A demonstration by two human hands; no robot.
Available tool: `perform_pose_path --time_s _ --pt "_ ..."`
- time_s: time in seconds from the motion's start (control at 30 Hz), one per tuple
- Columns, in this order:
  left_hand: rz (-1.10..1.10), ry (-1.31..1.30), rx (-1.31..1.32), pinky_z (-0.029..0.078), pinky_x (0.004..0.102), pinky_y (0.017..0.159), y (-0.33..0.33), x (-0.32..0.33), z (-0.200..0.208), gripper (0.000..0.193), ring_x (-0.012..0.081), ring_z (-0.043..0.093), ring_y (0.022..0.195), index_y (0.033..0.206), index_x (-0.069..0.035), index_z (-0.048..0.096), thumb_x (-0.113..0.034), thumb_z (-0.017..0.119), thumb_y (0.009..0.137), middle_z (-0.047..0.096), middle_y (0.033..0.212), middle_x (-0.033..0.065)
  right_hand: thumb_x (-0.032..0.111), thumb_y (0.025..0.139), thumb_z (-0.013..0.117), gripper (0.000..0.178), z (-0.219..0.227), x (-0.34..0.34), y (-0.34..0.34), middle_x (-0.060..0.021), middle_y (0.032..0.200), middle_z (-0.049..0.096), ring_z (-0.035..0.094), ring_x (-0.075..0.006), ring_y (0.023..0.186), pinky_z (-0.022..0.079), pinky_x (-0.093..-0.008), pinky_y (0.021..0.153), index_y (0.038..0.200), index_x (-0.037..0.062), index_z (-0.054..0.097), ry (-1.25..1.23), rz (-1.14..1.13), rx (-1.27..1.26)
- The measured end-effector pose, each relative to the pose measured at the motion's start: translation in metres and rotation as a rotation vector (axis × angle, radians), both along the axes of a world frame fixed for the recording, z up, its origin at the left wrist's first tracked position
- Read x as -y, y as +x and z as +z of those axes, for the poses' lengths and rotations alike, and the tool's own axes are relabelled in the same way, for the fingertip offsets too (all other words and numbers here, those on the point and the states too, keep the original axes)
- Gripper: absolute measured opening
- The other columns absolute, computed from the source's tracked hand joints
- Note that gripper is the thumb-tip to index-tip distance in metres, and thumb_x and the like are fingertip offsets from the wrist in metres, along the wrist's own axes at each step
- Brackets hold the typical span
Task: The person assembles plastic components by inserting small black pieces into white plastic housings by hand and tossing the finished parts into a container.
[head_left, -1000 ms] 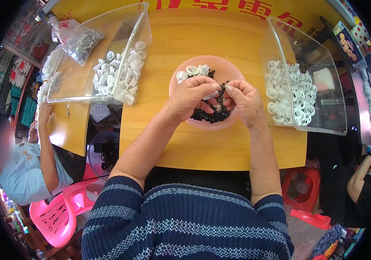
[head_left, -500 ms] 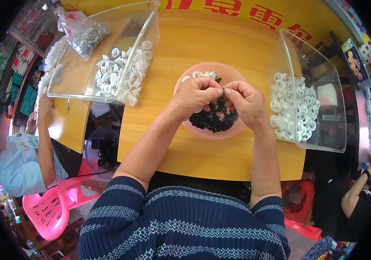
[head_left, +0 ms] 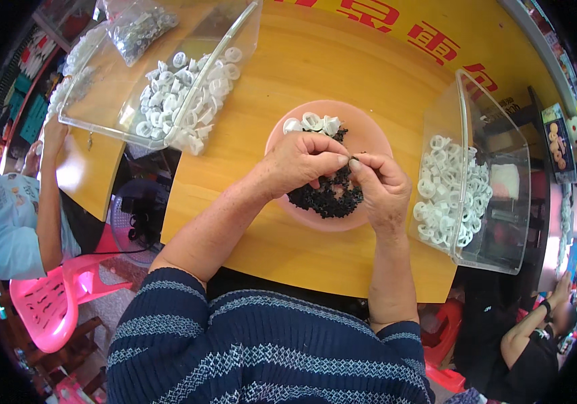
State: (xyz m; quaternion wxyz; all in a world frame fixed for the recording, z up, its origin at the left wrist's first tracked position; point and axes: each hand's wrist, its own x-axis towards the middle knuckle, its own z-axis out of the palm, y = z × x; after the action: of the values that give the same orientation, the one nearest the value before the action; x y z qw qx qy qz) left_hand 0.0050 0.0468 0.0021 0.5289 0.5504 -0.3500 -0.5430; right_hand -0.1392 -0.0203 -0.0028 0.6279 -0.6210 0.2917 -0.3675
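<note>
Over a round pink plate (head_left: 376,135) my two hands meet, thumbs and forefingers pinched together. My left hand (head_left: 305,161) and my right hand (head_left: 384,185) close on a tiny dark piece (head_left: 354,159) between their fingertips; its exact kind is too small to make out. Below them on the plate lies a heap of small black parts (head_left: 325,199). Several white ring-shaped plastic parts (head_left: 313,122) sit at the plate's far left side. My hands hide part of the heap.
A clear bin of white plastic parts (head_left: 167,91) stands at the left, with a bag of small parts (head_left: 142,30) behind. Another clear bin (head_left: 521,229) holds white rings at the right. A person (head_left: 16,215) sits at the left, another (head_left: 534,343) at the right. Pink chair (head_left: 46,310).
The view has turned slightly, shifting the whole scene. My hands stay pinched together over the plate, and more of the white rings shows beside my left hand.
</note>
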Motion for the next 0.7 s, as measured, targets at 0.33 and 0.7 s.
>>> perform_pose_path --time_s 0.33,0.7 --pt "0.111 -0.113 0.207 0.04 0.0172 0.051 -0.007 -0.002 -0.007 0.01 0.0028 0.049 0.06 0.077 -0.003 0.061 -0.013 0.06 0.074 0.054 0.069 -0.0033 0.006 0.08 0.056 0.009 -0.014 -0.001 0.005 -0.0043 0.07 0.059 0.054 -0.007 0.061 0.045 -0.0203 0.054 0.084 -0.0007 0.06 -0.163 -0.043 -0.11" --pt "0.203 -0.359 0.813 0.042 0.0266 0.058 -0.008 -0.005 -0.009 0.006 0.0164 0.053 0.064 0.072 -0.004 0.057 -0.007 0.058 0.068 0.055 0.07 0.0074 0.002 0.072 0.058 0.005 -0.001 0.005 0.001 -0.0122 0.07 0.055 0.055 -0.0266 0.063 0.045 -0.0305 0.057 0.076 0.0013 0.055 -0.875 -0.016 -0.276"
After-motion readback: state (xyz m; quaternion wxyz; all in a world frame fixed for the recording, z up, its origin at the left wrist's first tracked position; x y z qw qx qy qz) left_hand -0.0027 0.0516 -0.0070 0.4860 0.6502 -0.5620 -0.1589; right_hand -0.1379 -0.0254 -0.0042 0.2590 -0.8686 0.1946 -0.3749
